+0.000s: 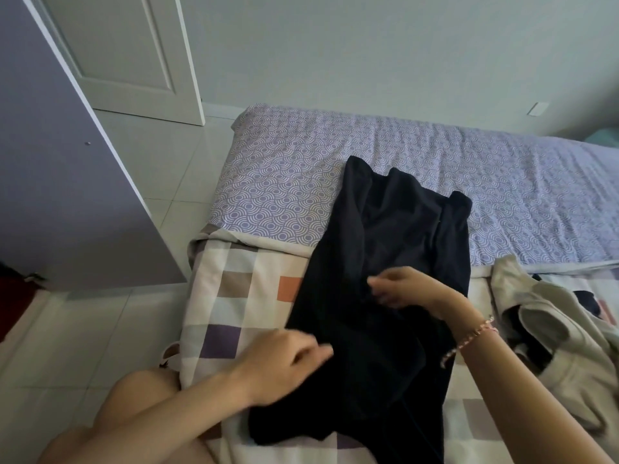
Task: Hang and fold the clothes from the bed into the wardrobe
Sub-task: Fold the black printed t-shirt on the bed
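Observation:
A black garment lies stretched lengthwise on the bed, partly folded in on itself. My left hand is at its near left edge, fingers curled and pinching the black cloth. My right hand is over the middle of the garment, its fingers pinching a fold of the fabric; a beaded bracelet sits on that wrist. The purple wardrobe door stands open at the left.
A beige garment lies crumpled on the checked blanket to the right, with something dark under it. A white room door stands behind the wardrobe. Tiled floor runs along the bed's left side. My bare knee is at the bed's near corner.

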